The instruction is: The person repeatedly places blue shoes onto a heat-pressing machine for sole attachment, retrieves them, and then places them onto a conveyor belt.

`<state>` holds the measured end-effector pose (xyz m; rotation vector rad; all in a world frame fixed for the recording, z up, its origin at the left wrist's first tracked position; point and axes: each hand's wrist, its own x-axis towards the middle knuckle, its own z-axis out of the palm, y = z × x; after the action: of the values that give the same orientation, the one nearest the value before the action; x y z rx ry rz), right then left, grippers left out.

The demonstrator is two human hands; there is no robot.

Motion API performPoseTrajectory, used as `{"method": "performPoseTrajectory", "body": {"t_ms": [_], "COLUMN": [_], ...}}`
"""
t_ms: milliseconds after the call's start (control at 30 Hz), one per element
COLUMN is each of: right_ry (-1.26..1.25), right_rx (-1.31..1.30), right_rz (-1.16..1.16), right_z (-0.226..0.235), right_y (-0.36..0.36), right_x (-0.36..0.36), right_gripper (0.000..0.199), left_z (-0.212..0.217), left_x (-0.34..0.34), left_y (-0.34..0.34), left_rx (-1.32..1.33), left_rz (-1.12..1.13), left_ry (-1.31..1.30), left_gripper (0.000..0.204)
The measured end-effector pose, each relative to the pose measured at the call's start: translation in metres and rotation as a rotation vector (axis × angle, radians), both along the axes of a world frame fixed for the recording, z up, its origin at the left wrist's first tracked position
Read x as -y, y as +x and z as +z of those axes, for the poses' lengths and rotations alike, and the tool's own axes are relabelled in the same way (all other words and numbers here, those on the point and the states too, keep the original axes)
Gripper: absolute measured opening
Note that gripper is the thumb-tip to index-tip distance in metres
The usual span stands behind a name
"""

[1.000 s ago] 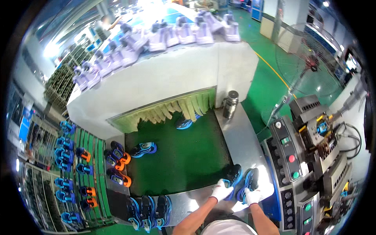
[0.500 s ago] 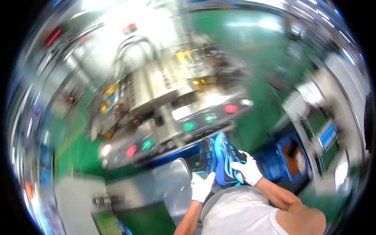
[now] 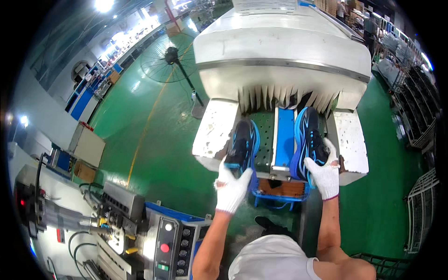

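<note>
Each of my hands wears a white knit glove. My left hand (image 3: 232, 190) grips one black-and-blue sneaker (image 3: 241, 145) by its heel end, thumb spread along the side. My right hand (image 3: 325, 176) is closed round the heel of a second sneaker (image 3: 310, 133), also black with a blue sole. Both toes point away from me, into the opening of a white tunnel machine (image 3: 284, 44). Below the shoes run a dark perforated conveyor bed (image 3: 265, 140) and a blue centre strip (image 3: 285, 135). Whether the soles touch the bed, I cannot tell.
A fringe of hanging strips (image 3: 263, 97) curtains the tunnel mouth. White side blocks (image 3: 217, 128) flank the bed, and a blue-framed crate (image 3: 282, 189) sits below. A press with a button panel (image 3: 165, 247) stands near left, a large fan (image 3: 171, 56) farther off. Racks (image 3: 417, 105) line the right.
The view has swung from the press to the tunnel machine. The sneakers, earlier held together near my body, are now apart, one per hand, stretched forward over the conveyor bed.
</note>
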<state>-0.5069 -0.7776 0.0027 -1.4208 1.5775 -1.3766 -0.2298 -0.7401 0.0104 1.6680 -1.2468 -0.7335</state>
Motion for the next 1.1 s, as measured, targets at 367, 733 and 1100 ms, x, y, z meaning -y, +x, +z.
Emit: {"method": "performPoseTrajectory", "body": {"t_ms": [367, 733, 1100], "right_ry": [0.097, 1.003, 0.205], "right_rx": [-0.599, -0.121, -0.963], "right_rz": [-0.177, 1.575, 2.067], "right_z": [-0.039, -0.166, -0.223], "right_y": [0.001, 0.271, 0.356], "right_x": [0.27, -0.085, -0.318], "right_gripper": [0.08, 0.063, 0.056], "left_z": [-0.063, -0.202, -0.268], "left_x": [0.297, -0.343, -0.781], "left_y": [-0.021, 0.068, -0.35], "left_rx": [0.258, 0.102, -0.383], "left_rz": [0.026, 0.649, 2.743], "left_ry": [-0.107, 0.754, 0.863], "left_gripper": [0.081, 0.04, 0.072]}}
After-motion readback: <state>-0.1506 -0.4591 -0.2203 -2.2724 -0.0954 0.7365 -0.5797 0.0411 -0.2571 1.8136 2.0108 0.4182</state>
